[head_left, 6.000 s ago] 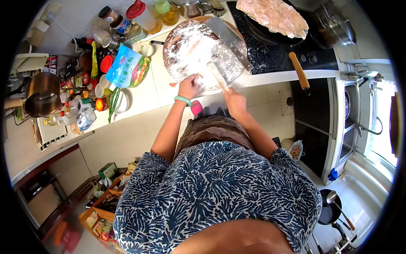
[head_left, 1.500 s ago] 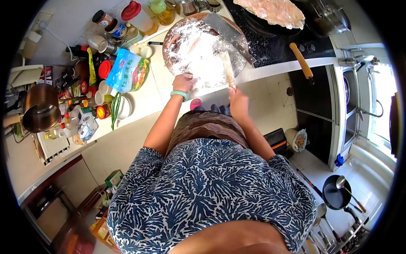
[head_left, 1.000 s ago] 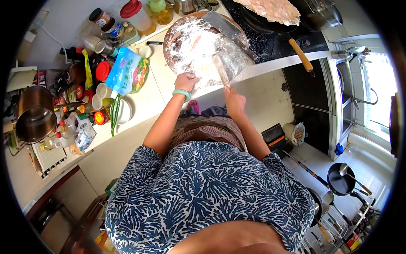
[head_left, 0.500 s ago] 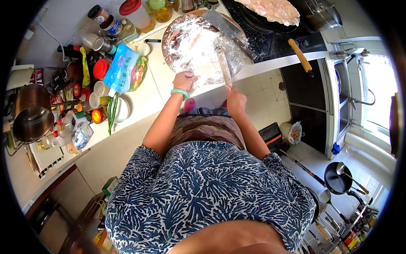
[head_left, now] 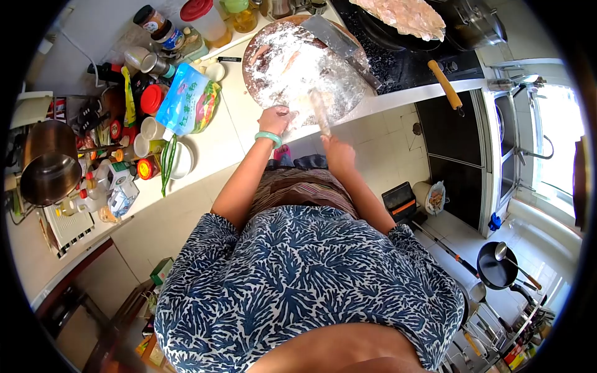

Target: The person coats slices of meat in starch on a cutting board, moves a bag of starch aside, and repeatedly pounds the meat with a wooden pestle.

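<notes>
Beyond the left hand (head_left: pixel 275 120), curled with contents not discernible, a floured board (head_left: pixel 252 70) is set on the worktop (head_left: pixel 232 102). By the right hand (head_left: pixel 339 155) a stick (head_left: pixel 319 112) is gripped at its near end, its far end over the board, apparently for reach.

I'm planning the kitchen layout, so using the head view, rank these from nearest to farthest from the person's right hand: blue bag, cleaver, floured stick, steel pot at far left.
1. Floured stick: gripped in the right hand.
2. Cleaver: toward the board's upper right.
3. Blue bag: left of the board.
4. Steel pot: far left.
</notes>
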A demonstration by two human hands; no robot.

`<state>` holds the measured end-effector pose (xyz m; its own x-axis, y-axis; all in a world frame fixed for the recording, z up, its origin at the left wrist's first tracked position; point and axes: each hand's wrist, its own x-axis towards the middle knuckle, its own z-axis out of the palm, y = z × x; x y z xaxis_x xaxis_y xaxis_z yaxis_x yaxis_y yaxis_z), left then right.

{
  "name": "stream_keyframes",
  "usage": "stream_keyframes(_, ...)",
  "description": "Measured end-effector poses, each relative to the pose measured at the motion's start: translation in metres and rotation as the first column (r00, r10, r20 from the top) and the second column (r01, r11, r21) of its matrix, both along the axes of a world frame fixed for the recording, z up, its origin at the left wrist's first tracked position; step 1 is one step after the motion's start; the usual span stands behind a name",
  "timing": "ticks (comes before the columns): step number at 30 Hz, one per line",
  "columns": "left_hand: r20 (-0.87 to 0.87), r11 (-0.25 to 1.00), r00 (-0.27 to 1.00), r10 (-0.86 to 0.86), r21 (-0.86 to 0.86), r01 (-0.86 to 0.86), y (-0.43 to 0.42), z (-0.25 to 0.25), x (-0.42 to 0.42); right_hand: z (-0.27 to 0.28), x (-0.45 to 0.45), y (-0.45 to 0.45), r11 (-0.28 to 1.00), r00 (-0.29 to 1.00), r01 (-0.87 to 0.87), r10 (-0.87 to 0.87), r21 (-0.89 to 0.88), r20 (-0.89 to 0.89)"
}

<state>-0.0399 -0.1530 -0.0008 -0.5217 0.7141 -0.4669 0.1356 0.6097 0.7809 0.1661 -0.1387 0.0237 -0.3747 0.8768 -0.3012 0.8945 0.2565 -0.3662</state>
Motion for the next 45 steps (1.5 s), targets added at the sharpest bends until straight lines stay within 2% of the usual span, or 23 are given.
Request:
stream_keyframes(2, 0.089, 0.996, 0.995, 0.052, 0.064, -0.057, -0.005, 0.002, 0.003, -0.006, 0.0, -0.004, 0.999, 0.996, -0.049, 0.05, 0.013, -0.069)
stream_keyframes(4, 0.062, 0.998, 0.998, 0.021, 0.052, -0.024, -0.01, 0.0, 0.004, 0.006, -0.002, -0.008, 0.998, 0.991, -0.02, 0.028, 0.062, -0.128)
stream_keyframes(6, 0.012, 0.992, 0.999, 0.053, 0.118, -0.054, -0.013, 0.002, 0.01, 0.003, -0.004, -0.009, 0.993, 0.983, 0.025, -0.004, 0.111, -0.186)
stream_keyframes(7, 0.058, 0.979, 0.99, 0.13, 0.149, -0.137, -0.015, 0.014, 0.016, -0.008, -0.006, -0.008, 0.991, 0.987, -0.087, 0.1, 0.1, -0.129)
stream_keyframes(8, 0.057, 0.979, 0.99, 0.13, 0.15, -0.137, -0.019, 0.009, 0.018, -0.017, -0.009, -0.008, 0.977, 0.976, -0.199, 0.205, 0.083, -0.074)
stream_keyframes(10, -0.007, 0.958, 0.985, 0.174, 0.234, -0.168, -0.022, 0.003, 0.018, 0.003, -0.016, -0.005, 0.982, 0.984, -0.139, 0.151, 0.129, -0.09)
stream_keyframes(11, 0.037, 0.96, 0.982, 0.183, 0.208, -0.187, -0.023, 0.006, 0.019, 0.01, -0.016, -0.007, 0.984, 0.991, -0.077, 0.094, 0.163, -0.099)
stream_keyframes(12, 0.032, 0.961, 0.982, 0.184, 0.202, -0.187, -0.022, 0.013, 0.024, 0.006, -0.015, -0.006, 0.985, 0.99, -0.077, 0.094, 0.157, -0.104)
stream_keyframes(14, 0.145, 0.943, 0.953, 0.267, 0.167, -0.289, -0.022, 0.019, 0.028, -0.006, -0.019, -0.004, 0.989, 0.986, -0.147, 0.149, 0.029, -0.069)
stream_keyframes(18, 0.159, 0.907, 0.941, 0.299, 0.259, -0.332, -0.029, -0.001, 0.029, -0.004, -0.02, -0.005, 0.98, 0.975, -0.194, 0.198, 0.043, -0.1)
stream_keyframes(20, 0.071, 0.89, 0.922, 0.382, 0.242, -0.387, -0.03, -0.011, 0.031, -0.004, -0.016, -0.005, 0.991, 0.962, -0.077, 0.102, 0.109, -0.252)
stream_keyframes(21, 0.071, 0.89, 0.922, 0.381, 0.242, -0.387, -0.031, -0.013, 0.031, -0.011, -0.016, -0.006, 0.991, 0.962, -0.076, 0.102, 0.108, -0.252)
stream_keyframes(23, 0.181, 0.857, 0.878, 0.443, 0.203, -0.474, -0.034, -0.015, 0.029, -0.03, -0.018, -0.009, 0.957, 0.953, -0.276, 0.285, 0.093, -0.101)
stream_keyframes(24, 0.182, 0.857, 0.879, 0.441, 0.204, -0.473, -0.034, -0.017, 0.028, -0.022, -0.019, -0.008, 0.957, 0.954, -0.274, 0.283, 0.094, -0.1)
stream_keyframes(26, 0.294, 0.835, 0.846, 0.445, 0.205, -0.511, -0.035, -0.02, 0.026, 0.003, -0.021, -0.005, 0.979, 0.974, -0.155, 0.173, 0.129, -0.142)
stream_keyframes(29, 0.27, 0.84, 0.849, 0.454, 0.189, -0.509, -0.036, -0.015, 0.026, -0.034, -0.021, -0.011, 0.975, 0.966, -0.205, 0.216, 0.087, -0.145)
stream_keyframes(33, 0.311, 0.831, 0.838, 0.449, 0.2, -0.519, -0.036, -0.024, 0.025, -0.028, -0.018, -0.008, 0.959, 0.961, -0.262, 0.27, 0.111, -0.06)
stream_keyframes(35, 0.231, 0.875, 0.887, 0.4, 0.192, -0.444, -0.036, -0.027, 0.022, -0.019, -0.02, -0.007, 0.985, 0.985, -0.169, 0.169, 0.046, -0.009)
stream_keyframes(39, 0.293, 0.847, 0.851, 0.437, 0.186, -0.499, -0.036, -0.021, 0.022, -0.02, -0.02, -0.003, 0.973, 0.975, -0.203, 0.211, 0.112, -0.07)
stream_keyframes(41, 0.219, 0.887, 0.893, 0.393, 0.166, -0.431, -0.037, -0.028, 0.02, -0.009, -0.016, -0.002, 0.992, 0.983, -0.084, 0.098, 0.099, -0.154)
stream_keyframes(45, 0.286, 0.85, 0.863, 0.416, 0.214, -0.481, -0.033, -0.01, 0.023, -0.016, -0.017, -0.001, 0.995, 0.987, -0.091, 0.095, 0.038, -0.127)
